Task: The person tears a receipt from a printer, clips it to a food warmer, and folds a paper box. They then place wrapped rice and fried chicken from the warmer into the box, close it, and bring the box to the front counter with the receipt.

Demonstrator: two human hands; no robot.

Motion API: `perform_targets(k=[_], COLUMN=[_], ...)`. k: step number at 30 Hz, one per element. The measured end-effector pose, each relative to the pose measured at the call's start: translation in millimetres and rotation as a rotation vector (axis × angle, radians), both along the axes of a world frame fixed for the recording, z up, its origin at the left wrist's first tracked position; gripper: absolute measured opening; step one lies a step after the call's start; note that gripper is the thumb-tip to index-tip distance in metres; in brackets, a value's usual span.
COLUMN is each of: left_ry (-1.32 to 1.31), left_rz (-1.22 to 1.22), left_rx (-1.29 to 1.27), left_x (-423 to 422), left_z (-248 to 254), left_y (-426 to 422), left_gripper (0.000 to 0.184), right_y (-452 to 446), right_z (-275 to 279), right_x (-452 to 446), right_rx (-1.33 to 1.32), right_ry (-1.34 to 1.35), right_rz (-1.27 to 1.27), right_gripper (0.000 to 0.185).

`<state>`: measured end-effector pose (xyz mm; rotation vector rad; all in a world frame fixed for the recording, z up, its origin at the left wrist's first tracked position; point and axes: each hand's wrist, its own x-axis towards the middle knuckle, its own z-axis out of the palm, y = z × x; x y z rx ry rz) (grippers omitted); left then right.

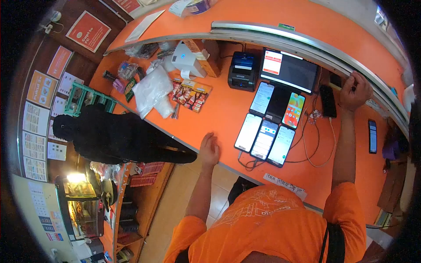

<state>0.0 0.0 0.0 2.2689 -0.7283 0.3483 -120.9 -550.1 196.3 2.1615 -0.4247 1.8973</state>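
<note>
My left hand (209, 149) rests at the front edge of the orange counter (193, 125), fingers loosely stretched and nothing in them. On the right, my right hand (356, 91) is raised beside the metal rail (320, 55), its fingers bent and apart; I see no object in it. Between the hands lie several lit phones: one with a colourful home screen (294, 109), another with a white screen (248, 133), and a third showing blue toggles (264, 140). A dark phone (328, 101) with a cable lies just left of my right hand. Behind them stands a lit screen (289, 70).
A black printer (242, 72) stands beside the screen. Plastic bags (152, 94), colourful packets (191, 94) and a white device (186, 59) occupy the left. Cables (307, 151) loop across the counter. Another phone (372, 136) lies far right. A dark garment (118, 136) is at left.
</note>
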Motion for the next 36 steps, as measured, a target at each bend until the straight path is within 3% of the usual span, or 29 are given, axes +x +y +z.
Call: perform_targets(k=[9,11,16,18,21,23,24,26,30,33,35,36], left_ry=[-0.015,0.128,0.024,-0.246,-0.039,-0.172,-0.172,-0.163,-0.253,-0.121,-0.04,-0.052], left_rz=[0.067,0.051,-0.143,-0.129,-0.255,-0.318,-0.324,-0.296,-0.375,-0.529,-0.677,-0.688], left_rx=[0.069,0.143,-0.089,-0.009,-0.049,0.174,0.158,0.434,0.422,0.521,0.536,0.533], left_x=[6.6,20.9,95.1,136.5,184.7,214.2,225.7,242.5,259.6,272.6,279.8,283.7], left_z=[6.7,17.2,62.6,74.8,110.5,115.6,115.5,110.6,104.5,117.7,133.0,138.2], left_y=[-4.4,-13.3,-88.0,-126.1,-177.7,-205.8,-217.9,-235.5,-242.4,-238.6,-235.6,-235.9], left_gripper=[0.021,0.02,0.024,0.03,0.035,0.041,0.041,0.044,0.047,0.04,0.035,0.035], right_y=[1.3,0.9,-3.5,1.8,5.8,6.6,7.9,11.2,15.2,23.6,64.6,85.2], right_z=[-1.6,0.6,-5.7,1.5,2.7,4.2,4.6,6.3,6.7,6.6,21.3,15.9], right_x=[2.8,1.8,3.7,3.5,1.7,3.2,3.3,2.7,0.5,3.7,24.1,38.2], right_rx=[-0.012,-0.031,-0.042,-0.019,-0.006,-0.03,-0.034,-0.02,0.026,0.081,0.281,0.323], right_ry=[-0.018,-0.001,-0.016,-0.015,0.012,0.009,0.008,0.01,0.037,0.057,-0.087,-0.175], right_rz=[-0.028,-0.044,-0.053,-0.006,-0.041,-0.056,-0.067,-0.085,-0.142,-0.166,-0.152,-0.02], right_gripper=[0.01,0.012,0.016,0.017,0.018,0.018,0.018,0.018,0.02,0.017,0.011,0.009])
